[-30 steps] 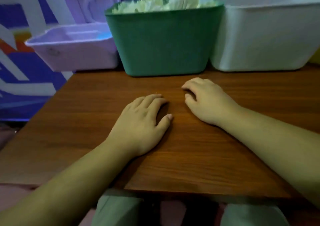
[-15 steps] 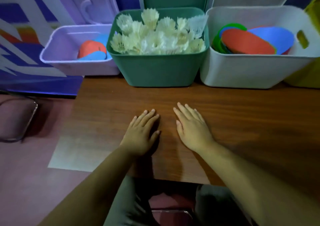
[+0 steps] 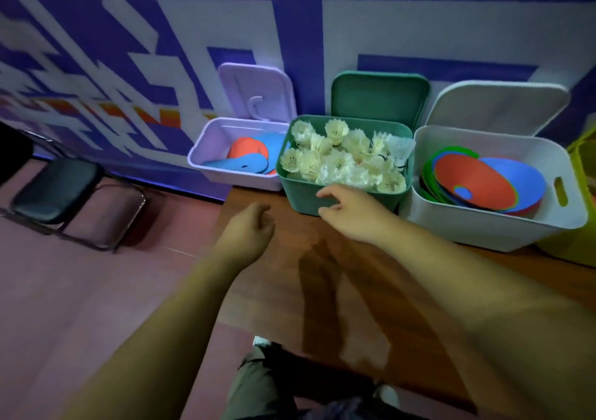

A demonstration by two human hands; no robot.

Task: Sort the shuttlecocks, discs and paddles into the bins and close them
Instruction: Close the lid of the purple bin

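At frame centre shuttlecocks (image 3: 338,158) fill the green bin (image 3: 301,195), lid (image 3: 380,100) up behind; sorting looks done. Right hand (image 3: 351,213) spread, left hand (image 3: 248,231) loosely curled, both empty; next, likely, swing each lid down

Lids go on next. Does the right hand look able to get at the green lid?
Probably yes: the right hand is in front of the green bin, and the green lid stands behind it, with only shuttlecocks to reach over.

Dim indoor view with a bluish-purple cast, soft dark arm shadows falling on the wooden surface (image 3: 290,235), motion blur smearing the wall pattern (image 3: 96,81) at left and the near forearms (image 3: 483,323), and wide-angle bending toward the edges.
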